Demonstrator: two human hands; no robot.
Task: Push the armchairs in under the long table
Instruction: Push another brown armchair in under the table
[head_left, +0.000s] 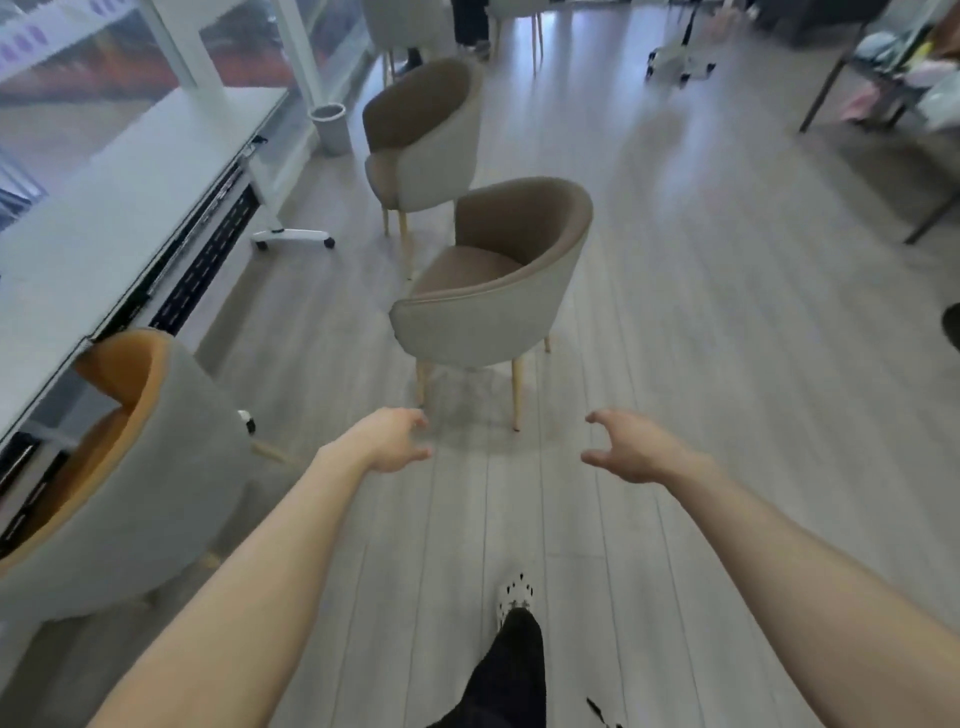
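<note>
The long white table (109, 208) runs along the left by the window. An orange-lined grey armchair (130, 467) stands tucked against its near end. A brown-lined grey armchair (493, 296) stands out on the floor ahead of me, apart from the table. A second brown-lined armchair (426, 135) stands farther back, near the table's far end. My left hand (389, 439) and my right hand (631, 449) are stretched forward, fingers apart, holding nothing, a short way in front of the nearer brown chair and not touching it.
A grey waste bin (330, 127) stands by the window past the table. The table's white wheeled foot (291, 236) sticks out onto the floor. A dark-legged table (883, 83) with clutter is at the right. My foot (517, 597) is on the pale wooden floor.
</note>
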